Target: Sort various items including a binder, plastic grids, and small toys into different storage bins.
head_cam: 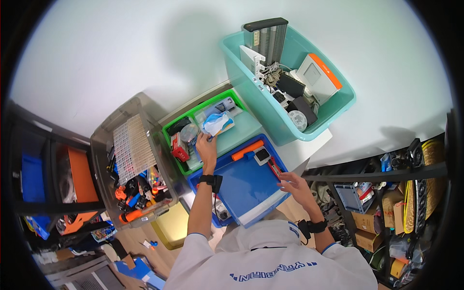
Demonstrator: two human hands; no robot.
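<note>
My left hand (207, 150) reaches over the green tray (200, 105), its fingertips at a small dark blue item beside a blue-and-white plastic packet (217, 124); whether they grip it I cannot tell. A round clear container (189, 132) and a red box (179, 147) lie left of the hand. My right hand (295, 185), fingers apart and apparently holding nothing, hovers by the right rim of the blue tray (192, 177). Near it lies a red tool (274, 167), beside a white-framed black square device (261, 156) and an orange tube (248, 150). A blue folder (243, 185) covers much of that tray.
A teal tub (250, 105) of electronics and cables stands at the upper right. At the left, a grey translucent bin (166, 181) holds toys or parts and woven mesh sheets (134, 148). Loaded shelves (377, 175) flank both sides; a yellow container (172, 226) is on the floor.
</note>
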